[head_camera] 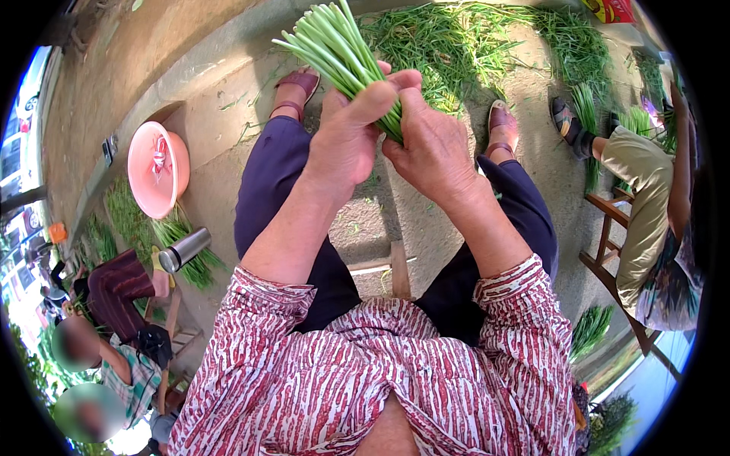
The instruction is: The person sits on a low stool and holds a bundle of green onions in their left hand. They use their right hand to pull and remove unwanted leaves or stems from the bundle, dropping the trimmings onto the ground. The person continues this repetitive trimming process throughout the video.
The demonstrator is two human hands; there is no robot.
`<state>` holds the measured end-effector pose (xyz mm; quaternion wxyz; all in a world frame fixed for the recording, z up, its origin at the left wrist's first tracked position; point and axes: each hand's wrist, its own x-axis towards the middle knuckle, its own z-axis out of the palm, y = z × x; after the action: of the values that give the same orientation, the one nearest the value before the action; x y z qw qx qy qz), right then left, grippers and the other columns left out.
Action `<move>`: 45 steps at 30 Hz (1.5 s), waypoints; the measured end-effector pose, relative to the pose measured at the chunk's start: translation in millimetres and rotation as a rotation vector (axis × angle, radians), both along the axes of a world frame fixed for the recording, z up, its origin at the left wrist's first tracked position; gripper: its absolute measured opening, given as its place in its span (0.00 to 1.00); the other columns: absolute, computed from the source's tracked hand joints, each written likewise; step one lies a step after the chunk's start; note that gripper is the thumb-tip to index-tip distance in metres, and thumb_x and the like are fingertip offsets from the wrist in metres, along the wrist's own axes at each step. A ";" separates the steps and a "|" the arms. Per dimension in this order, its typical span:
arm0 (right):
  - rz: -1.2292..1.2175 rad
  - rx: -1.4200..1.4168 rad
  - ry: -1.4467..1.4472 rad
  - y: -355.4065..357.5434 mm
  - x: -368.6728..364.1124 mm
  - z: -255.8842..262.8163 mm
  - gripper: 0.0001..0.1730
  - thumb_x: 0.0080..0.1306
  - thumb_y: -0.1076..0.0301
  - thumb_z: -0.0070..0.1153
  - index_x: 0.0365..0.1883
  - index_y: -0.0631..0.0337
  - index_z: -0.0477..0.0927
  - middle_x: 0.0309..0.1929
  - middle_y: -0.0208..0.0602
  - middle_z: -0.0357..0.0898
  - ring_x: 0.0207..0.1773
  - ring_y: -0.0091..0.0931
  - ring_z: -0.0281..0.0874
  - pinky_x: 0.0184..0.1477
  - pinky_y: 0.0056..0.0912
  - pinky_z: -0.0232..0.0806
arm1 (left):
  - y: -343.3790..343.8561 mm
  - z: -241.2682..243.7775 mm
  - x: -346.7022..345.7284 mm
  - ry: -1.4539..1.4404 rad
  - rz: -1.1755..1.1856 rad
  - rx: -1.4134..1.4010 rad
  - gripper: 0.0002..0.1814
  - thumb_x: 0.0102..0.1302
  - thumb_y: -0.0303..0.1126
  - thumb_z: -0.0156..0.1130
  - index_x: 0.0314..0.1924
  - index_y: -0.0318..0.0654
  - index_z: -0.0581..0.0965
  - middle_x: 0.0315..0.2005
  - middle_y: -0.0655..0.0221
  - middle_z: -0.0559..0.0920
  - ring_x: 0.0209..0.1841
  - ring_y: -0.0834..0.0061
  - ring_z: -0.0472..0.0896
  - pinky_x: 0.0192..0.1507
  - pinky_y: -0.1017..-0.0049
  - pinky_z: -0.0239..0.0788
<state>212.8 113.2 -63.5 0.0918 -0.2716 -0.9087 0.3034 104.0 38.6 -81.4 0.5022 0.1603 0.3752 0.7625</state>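
Note:
A bundle of long green stalks (342,51) with pale cut ends points up and to the left, held above the ground between my knees. My left hand (351,134) is wrapped around it, with the thumb lying across the stalks. My right hand (430,142) pinches the lower part of the bundle from the right side, its fingertips near my left thumb. The far end of the stalks is hidden behind my hands.
Loose green leaves (450,51) lie heaped beyond my feet. At left are a pink plastic basin (181,165) holding red-and-white ties, a steel flask (191,245) and more stalks (199,271). A person (644,165) sits at right on a wooden chair (604,228); others sit at lower left.

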 end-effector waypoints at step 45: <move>-0.134 -0.581 0.426 63.8 74.8 25.5 0.13 0.61 0.65 0.62 0.43 0.60 0.85 0.38 0.29 0.81 0.32 0.15 0.71 0.31 0.17 0.63 | -90.7 18.7 -163.7 -0.427 0.567 0.246 0.12 0.56 0.23 0.60 0.23 0.42 0.66 0.19 0.72 0.70 0.29 0.73 0.71 0.44 0.66 0.64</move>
<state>287.6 176.9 -38.0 0.2177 -0.2761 -0.7252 0.5919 -59.7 -52.0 -62.7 0.3150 -0.0534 0.1971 0.9269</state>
